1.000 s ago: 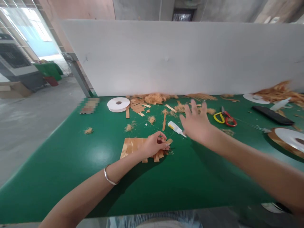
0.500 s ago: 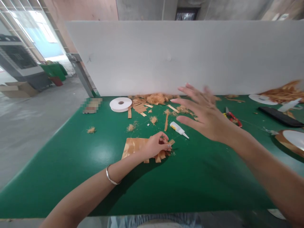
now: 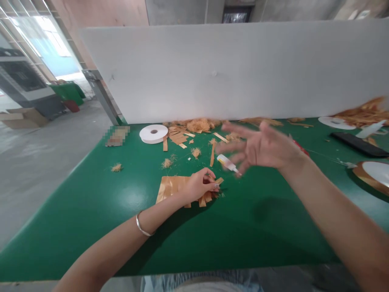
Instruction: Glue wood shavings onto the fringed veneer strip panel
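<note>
My left hand (image 3: 202,185) rests on a woven piece of tan strips (image 3: 170,185), its thumb and fingers pinched on the loose strip ends at the piece's right side. Part of the weave is hidden under that hand and wrist. My right hand (image 3: 251,148) hangs in the air above the table, fingers spread and blurred, with nothing held. Just beyond and below its fingers lies a small white glue bottle (image 3: 225,162) with a yellow mark, its nozzle toward the lower right. A single tan strip (image 3: 212,154) lies left of the bottle.
On the green table (image 3: 106,227) are a white tape roll (image 3: 153,133), cut tan pieces (image 3: 178,136) and fibre tufts (image 3: 202,124) along the white back panel (image 3: 206,73). To the right lie a black phone-like slab (image 3: 358,144), another roll (image 3: 377,173) and a fibre heap (image 3: 367,113).
My right hand has turned over so its palm shows more, and its fingers have dipped toward the glue bottle. My left hand and the woven piece stay in place.
</note>
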Tool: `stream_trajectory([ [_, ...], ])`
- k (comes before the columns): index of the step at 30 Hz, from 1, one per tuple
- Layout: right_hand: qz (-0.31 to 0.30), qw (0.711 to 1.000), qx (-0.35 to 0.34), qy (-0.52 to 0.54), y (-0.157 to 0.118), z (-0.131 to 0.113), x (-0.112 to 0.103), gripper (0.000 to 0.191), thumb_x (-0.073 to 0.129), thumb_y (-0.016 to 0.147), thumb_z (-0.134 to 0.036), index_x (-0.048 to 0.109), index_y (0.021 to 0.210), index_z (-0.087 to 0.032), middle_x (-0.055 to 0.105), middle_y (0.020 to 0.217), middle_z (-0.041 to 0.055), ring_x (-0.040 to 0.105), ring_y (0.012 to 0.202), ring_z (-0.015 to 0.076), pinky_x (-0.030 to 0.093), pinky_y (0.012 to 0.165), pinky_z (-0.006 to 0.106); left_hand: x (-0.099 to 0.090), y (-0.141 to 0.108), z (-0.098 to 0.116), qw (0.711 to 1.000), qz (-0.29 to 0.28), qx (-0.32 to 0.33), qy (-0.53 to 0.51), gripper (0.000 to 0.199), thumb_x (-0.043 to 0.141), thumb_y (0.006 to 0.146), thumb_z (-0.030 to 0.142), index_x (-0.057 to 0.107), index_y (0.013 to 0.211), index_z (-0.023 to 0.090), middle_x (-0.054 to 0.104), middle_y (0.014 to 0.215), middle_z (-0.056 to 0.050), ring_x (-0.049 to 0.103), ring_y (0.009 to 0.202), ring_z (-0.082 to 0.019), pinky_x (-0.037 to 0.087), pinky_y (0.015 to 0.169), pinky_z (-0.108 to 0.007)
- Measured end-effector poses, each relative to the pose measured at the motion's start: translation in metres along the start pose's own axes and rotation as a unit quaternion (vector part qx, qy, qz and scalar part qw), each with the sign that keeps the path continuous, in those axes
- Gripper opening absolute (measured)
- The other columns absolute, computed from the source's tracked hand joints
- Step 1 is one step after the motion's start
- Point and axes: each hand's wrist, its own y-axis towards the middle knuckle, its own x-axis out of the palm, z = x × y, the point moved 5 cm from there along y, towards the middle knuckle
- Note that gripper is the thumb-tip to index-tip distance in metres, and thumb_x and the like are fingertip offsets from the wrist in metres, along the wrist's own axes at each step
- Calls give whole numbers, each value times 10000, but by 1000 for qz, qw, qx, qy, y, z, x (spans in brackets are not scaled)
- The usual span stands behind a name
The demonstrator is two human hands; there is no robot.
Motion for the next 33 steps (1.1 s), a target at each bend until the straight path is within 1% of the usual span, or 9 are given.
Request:
stream_trajectory([
  [2,-78,996,41,-24,-1,3,15,661,459,794,-612,431,1367,-285,555,1296,97,505,1180,335,418,922,509,0,0,1,1000,0,-4,-5,267,707,732,205,472,856,179,626,678,20,675,708,-144,540,669,-273],
  [5,66,967,219,-116,-1,18,10,683,512,790,-563,468,1346,-168,415,1404,192,341,1289,430,290,986,629,1,0,0,1000,-4,-6,-17,270,699,742,224,502,921,178,631,696,14,675,733,-150,541,694,-285],
  [9,244,967,52,58,-5,2,-8,620,163,921,-536,127,1482,-273,190,1535,63,238,1376,298,277,1051,555,0,2,-3,1000,-8,-1,-1,272,681,752,203,529,977,175,619,683,20,677,748,-158,539,704,-286],
  [12,-60,981,-53,177,-9,-13,15,598,134,921,-558,215,1464,-322,418,1432,43,442,1267,260,409,987,458,-1,2,-4,1000,-10,1,15,280,683,751,216,533,984,171,649,721,-2,679,739,-167,538,688,-295],
  [14,-178,981,64,35,-14,-2,30,630,437,840,-576,407,1396,-281,456,1398,97,403,1280,348,367,1002,527,-1,2,-3,999,-13,0,30,284,681,756,233,539,994,174,659,741,-13,680,748,-175,537,686,-302],
  [19,250,919,244,-184,-15,19,-8,846,486,835,-501,104,1491,-126,80,1533,191,-7,1390,397,127,1046,643,0,1,-1,1000,-14,-2,10,249,672,758,197,539,968,177,625,703,12,677,772,-173,539,718,-313],
  [26,-23,997,68,-26,-11,27,15,651,330,846,-613,455,1348,-218,626,1175,144,566,1102,350,488,828,504,0,1,-1,1000,-7,1,17,247,672,753,166,539,961,171,621,695,20,675,752,-158,535,722,-298],
  [30,255,930,227,-133,-26,28,-2,573,433,818,-567,569,1240,-204,454,1369,182,302,1305,444,273,991,647,0,0,0,1000,-11,2,8,246,680,753,190,534,949,174,610,693,22,675,772,-162,534,732,-301],
  [33,326,942,71,43,-31,16,-3,600,168,909,-537,265,1438,-271,315,1482,94,323,1331,328,325,1011,563,1,1,0,1000,-12,4,7,240,668,763,183,525,955,175,607,686,25,672,762,-155,536,724,-296],
])
